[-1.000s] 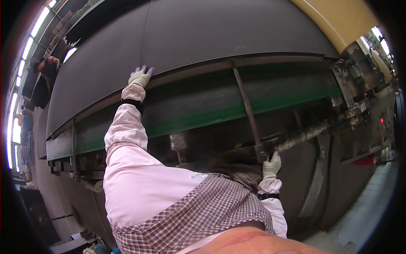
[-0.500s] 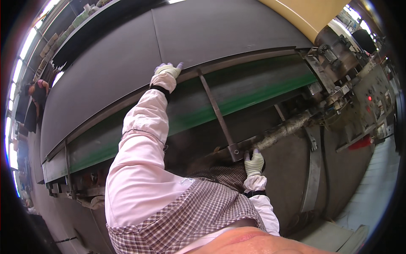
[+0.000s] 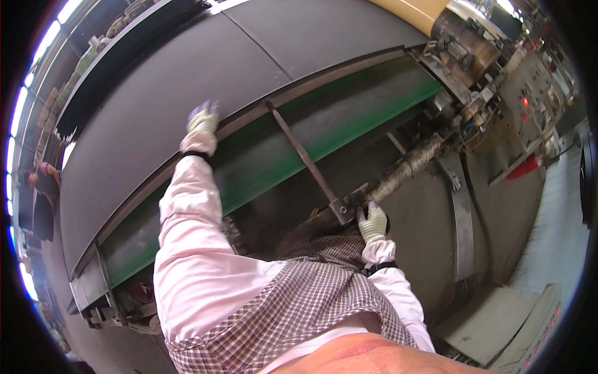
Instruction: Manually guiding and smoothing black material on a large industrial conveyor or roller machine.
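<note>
A wide dark grey sheet [image 3: 143, 118] lies across the machine, with a straight seam [image 3: 255, 42] running over it. My left hand [image 3: 204, 118], in a light striped glove, reaches over the sheet's near edge. Its fingers are stretched out and hold nothing; whether they touch the surface I cannot tell. My right hand [image 3: 374, 223], gloved the same way, is low beside a metal bracket [image 3: 342, 210] at the foot of a slanting bar [image 3: 305, 156]. Its fingers point up, thumb apart, by the machine's frame, and nothing shows in them.
Below the sheet's edge runs a green belt [image 3: 336, 134]. A cream roller or cover [image 3: 411, 12] stands at the far right, near a control panel [image 3: 529, 106] with a red light. A wrapped pipe [image 3: 408, 167] lies right of the bracket. Another person [image 3: 47, 181] stands far left.
The sheet's seam has shifted right, past the top of the slanting bar. My left hand has moved left along the edge. My right hand stays by the bracket. The view has turned slightly.
</note>
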{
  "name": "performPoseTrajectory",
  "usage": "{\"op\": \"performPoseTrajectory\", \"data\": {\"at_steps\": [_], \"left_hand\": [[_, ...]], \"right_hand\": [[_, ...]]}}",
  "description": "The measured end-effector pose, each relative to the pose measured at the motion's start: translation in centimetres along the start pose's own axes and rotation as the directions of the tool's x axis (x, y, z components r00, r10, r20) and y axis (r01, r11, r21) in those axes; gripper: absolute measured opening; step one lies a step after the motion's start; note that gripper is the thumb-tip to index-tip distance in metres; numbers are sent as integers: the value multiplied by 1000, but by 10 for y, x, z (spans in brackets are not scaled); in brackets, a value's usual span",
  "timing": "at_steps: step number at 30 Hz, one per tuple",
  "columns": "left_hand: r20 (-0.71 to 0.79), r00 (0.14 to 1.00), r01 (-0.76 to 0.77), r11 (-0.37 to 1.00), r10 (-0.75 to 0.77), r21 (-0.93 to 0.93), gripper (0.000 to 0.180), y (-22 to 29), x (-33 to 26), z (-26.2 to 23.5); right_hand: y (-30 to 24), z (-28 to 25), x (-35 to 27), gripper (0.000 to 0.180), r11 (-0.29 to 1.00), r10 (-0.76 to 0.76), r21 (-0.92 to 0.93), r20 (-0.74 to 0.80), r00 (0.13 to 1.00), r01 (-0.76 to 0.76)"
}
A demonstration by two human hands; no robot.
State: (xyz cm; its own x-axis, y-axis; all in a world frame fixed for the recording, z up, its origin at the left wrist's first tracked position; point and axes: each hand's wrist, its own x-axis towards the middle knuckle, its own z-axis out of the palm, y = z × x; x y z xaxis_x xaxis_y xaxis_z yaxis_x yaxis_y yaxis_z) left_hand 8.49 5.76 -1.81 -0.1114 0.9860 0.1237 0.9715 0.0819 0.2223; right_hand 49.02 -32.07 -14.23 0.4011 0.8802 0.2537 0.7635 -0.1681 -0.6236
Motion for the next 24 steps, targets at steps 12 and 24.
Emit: {"op": "performPoseTrajectory", "data": {"at_steps": [12, 24], "left_hand": [[7, 980, 190, 950, -198, 249, 62, -188, -70, -47], [70, 991, -127, 955, 112, 268, 70, 2, -55, -32]], "right_hand": [[-13, -5, 2, 22, 998, 41, -47, 18, 999, -40], [-4, -2, 1, 26, 998, -6, -58, 29, 1000, 8]]}}
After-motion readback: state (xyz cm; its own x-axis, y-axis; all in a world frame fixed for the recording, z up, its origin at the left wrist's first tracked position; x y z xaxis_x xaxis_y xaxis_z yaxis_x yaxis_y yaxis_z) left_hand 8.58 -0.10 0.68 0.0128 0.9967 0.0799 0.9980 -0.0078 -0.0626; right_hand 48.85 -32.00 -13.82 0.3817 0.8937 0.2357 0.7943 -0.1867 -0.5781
